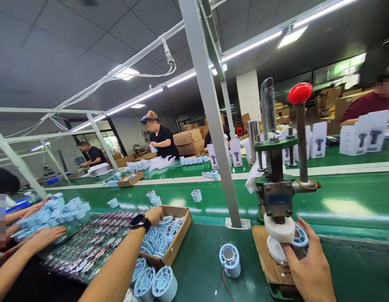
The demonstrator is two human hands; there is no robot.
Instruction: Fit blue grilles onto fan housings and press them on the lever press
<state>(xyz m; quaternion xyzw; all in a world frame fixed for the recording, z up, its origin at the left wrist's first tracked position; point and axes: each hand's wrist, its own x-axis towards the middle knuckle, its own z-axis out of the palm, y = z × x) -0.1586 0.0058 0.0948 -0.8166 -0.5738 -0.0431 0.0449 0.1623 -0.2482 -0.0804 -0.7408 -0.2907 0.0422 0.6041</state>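
Note:
My right hand [310,268] is wrapped round a light blue cylindrical housing [300,235] at the base of a hand press [278,199]. The housing stands close beside the press's white upper block [280,228] and white lower seat [276,250]. My left hand [154,215], with a black watch at the wrist, reaches into a cardboard box [181,239] of light blue slotted rings [161,239]. Its fingers bend down and their tips are hidden among the rings. Between my hands stands another blue housing [230,260], with a metal disc in its centre and red and black wires.
Several blue housings [164,283] stand before the box. Wired parts [97,243] cover the bench at left, where a co-worker's hands [46,239] touch piled blue housings. A metal post [213,105] and the red-knobbed lever [301,94] rise ahead. White boxes [364,134] stand behind the green belt.

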